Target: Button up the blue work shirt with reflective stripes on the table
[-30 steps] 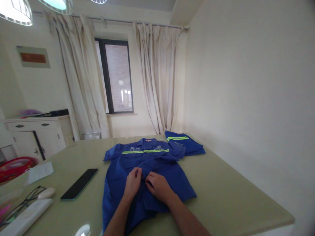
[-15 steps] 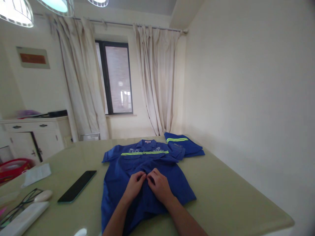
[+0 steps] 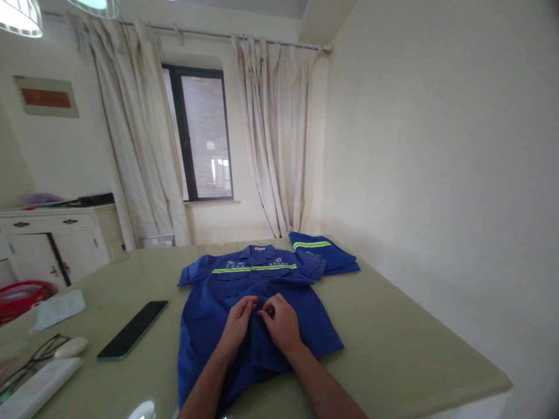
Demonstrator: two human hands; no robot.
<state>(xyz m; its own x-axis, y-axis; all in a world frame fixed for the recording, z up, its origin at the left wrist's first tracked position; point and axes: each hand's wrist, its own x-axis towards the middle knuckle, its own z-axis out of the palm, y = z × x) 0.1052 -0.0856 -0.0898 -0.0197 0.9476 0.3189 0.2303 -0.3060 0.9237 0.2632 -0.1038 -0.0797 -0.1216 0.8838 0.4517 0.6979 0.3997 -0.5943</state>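
Observation:
A blue short-sleeved work shirt lies front up on the table, collar away from me, with a yellow-green reflective stripe across its chest. My left hand is at the middle of the shirt's front, thumb and fingers pinched together on the front edge. Just beside it, my right hand pinches the same edge with thumb and forefinger, its other fingers curled. Any button between the fingertips is too small or hidden to make out. Below the hands the front opening runs down in folds, and the lower hem lies uneven.
A folded blue garment with a matching stripe lies at the table's far right. To the left are a phone, a paper sheet, eyeglasses, a pale mouse-like object and a long white box. A wall rises along the right.
Both hands stay at the shirt's front. My left fingers have straightened slightly and the fingertips have shifted a little. The front edge below them has moved, and the camera view has shifted slightly.

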